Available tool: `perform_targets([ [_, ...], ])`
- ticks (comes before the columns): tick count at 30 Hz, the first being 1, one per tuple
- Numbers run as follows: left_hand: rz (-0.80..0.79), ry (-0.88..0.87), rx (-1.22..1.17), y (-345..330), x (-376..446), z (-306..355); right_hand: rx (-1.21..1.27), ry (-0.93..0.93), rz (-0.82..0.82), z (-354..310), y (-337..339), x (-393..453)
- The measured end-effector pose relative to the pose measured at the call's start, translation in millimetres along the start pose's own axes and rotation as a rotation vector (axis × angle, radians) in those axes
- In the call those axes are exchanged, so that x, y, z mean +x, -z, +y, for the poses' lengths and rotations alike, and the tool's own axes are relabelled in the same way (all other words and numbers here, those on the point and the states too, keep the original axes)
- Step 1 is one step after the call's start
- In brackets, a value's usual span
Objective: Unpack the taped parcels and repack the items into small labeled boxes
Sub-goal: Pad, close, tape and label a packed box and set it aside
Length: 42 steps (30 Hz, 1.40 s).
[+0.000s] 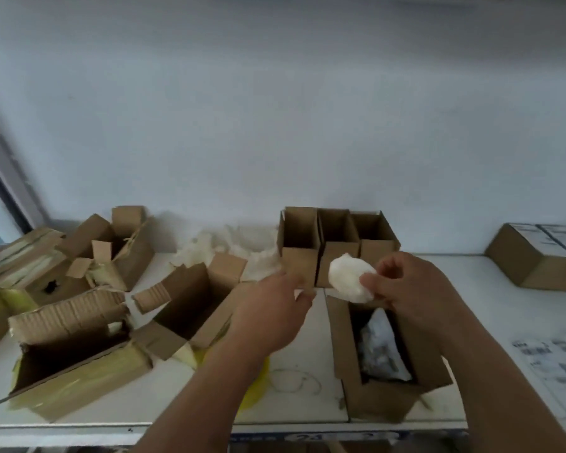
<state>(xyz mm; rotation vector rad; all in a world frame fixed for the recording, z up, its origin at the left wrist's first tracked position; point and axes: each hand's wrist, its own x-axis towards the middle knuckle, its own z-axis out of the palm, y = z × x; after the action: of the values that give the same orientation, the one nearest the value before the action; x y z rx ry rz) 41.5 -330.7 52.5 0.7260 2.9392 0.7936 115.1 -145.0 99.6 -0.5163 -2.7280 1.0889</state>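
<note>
Presently the right hand [406, 286] pinches a white foam-wrapped lump [350, 278] above the open brown cardboard parcel [347, 348], which holds further pale wrapped contents, while the left hand [272, 308], fingers loosely curled, reaches toward the lump and shows no clear grip. Step judged: transfer of an unpacked item; next move calls for lowering it into one of the three small open cardboard boxes [337, 237] just behind. Labels on the closed box [536, 253] and printed sheet [556, 361] at right are blurred, unreadable.
</note>
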Motion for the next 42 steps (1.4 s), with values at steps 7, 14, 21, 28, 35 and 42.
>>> perform_targets([
  [7,-0.129,0.276,-0.229,-70,-4,19,-0.006,-0.155,0.106,61,-27,-17],
  [14,-0.203,0.329,-0.4,-82,-6,18,-0.313,-0.062,-0.058,69,-49,-18],
  [21,-0.205,0.393,-0.521,-76,-13,3,-0.467,0.133,-0.302,60,-51,-11],
  [28,-0.201,0.391,-0.555,-70,-17,-2,-0.763,0.189,-0.41,47,-63,2],
  [35,-0.171,0.395,-0.532,-67,-16,-4,-1.013,0.26,-0.495,34,-78,23],
  [42,-0.068,0.427,-0.504,-50,-24,-14,-1.016,0.42,-0.513,16,-93,26],
])
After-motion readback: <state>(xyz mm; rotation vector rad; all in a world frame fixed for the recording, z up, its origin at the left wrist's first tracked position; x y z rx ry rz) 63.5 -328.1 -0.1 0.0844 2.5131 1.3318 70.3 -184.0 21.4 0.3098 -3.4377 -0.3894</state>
